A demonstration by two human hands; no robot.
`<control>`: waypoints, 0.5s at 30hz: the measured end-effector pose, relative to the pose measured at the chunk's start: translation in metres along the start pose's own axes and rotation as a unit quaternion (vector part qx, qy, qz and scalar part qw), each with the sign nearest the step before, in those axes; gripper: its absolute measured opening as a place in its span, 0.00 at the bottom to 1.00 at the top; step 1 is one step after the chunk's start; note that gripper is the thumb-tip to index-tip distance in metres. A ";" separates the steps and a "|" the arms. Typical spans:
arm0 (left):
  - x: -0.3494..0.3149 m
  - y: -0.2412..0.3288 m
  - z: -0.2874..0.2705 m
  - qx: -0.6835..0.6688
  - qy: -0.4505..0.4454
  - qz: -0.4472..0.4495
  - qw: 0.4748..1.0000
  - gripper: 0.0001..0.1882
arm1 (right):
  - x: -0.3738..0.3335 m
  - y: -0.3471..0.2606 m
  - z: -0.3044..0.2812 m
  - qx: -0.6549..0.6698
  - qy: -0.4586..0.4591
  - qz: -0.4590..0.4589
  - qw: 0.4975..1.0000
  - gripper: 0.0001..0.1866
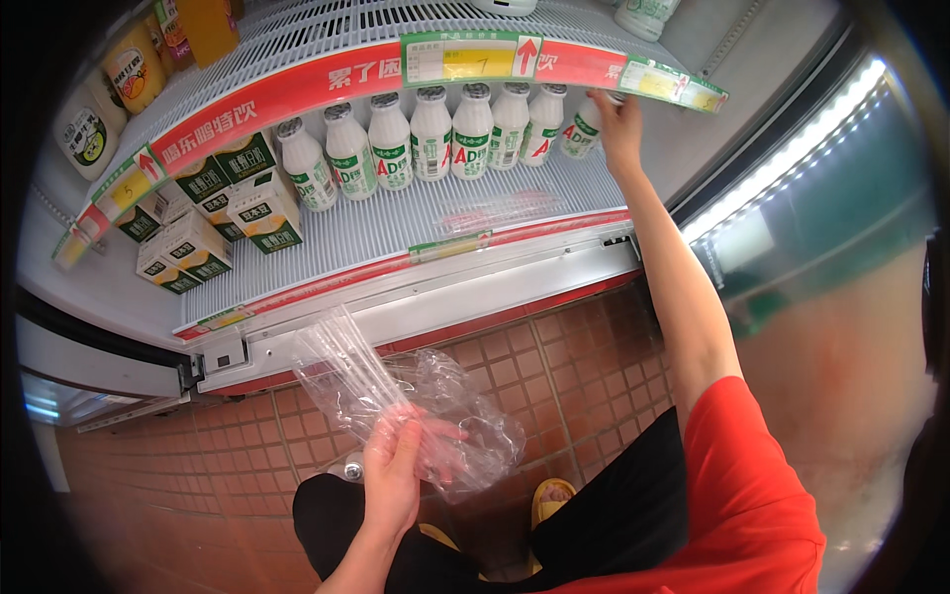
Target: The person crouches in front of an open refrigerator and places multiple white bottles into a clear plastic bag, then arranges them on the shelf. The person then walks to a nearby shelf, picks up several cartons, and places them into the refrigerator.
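Note:
My right hand [619, 121] reaches into the fridge at the right end of a row of white bottles [430, 134] with green labels and dark caps. Its fingers close around the top of the last bottle [580, 135], which leans slightly and stands on the shelf with the others. Low in front of the fridge, my left hand [394, 465] grips a clear plastic wrapper [465, 421], crumpled on one side and pleated on the other. The wrapper looks to hold no bottles. A second flat piece of clear wrap [503, 210] lies on the shelf before the row.
Dark green and white drink cartons [265, 210] are stacked left of the bottles. A red price strip [297, 104] edges the shelf above, close over my right hand. The lit glass door [792, 198] stands at the right. A small bottle-like object [353, 466] is beside my left wrist.

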State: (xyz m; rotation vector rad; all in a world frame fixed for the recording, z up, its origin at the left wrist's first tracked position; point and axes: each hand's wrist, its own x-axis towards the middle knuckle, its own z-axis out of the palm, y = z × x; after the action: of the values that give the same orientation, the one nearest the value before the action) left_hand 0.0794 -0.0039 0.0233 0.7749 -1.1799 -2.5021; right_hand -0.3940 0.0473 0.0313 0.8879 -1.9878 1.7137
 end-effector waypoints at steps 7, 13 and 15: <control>0.004 -0.007 0.002 0.048 -0.032 -0.022 0.998 0.08 | -0.003 0.018 0.009 -0.108 0.052 -0.046 0.992 0.21; 0.004 -0.021 -0.005 0.186 -0.098 -0.053 0.976 0.08 | -0.180 -0.213 -0.002 0.066 -0.470 0.271 0.838 0.09; 0.008 -0.040 -0.001 0.222 -0.185 -0.066 0.955 0.10 | -0.210 -0.219 -0.017 0.153 -0.519 0.325 0.776 0.08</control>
State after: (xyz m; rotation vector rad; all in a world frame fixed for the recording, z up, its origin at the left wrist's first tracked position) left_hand 0.0733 0.0169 -0.0108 0.4967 -1.9242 -2.5953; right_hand -0.0953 0.0965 0.0622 1.6715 -3.0396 2.2164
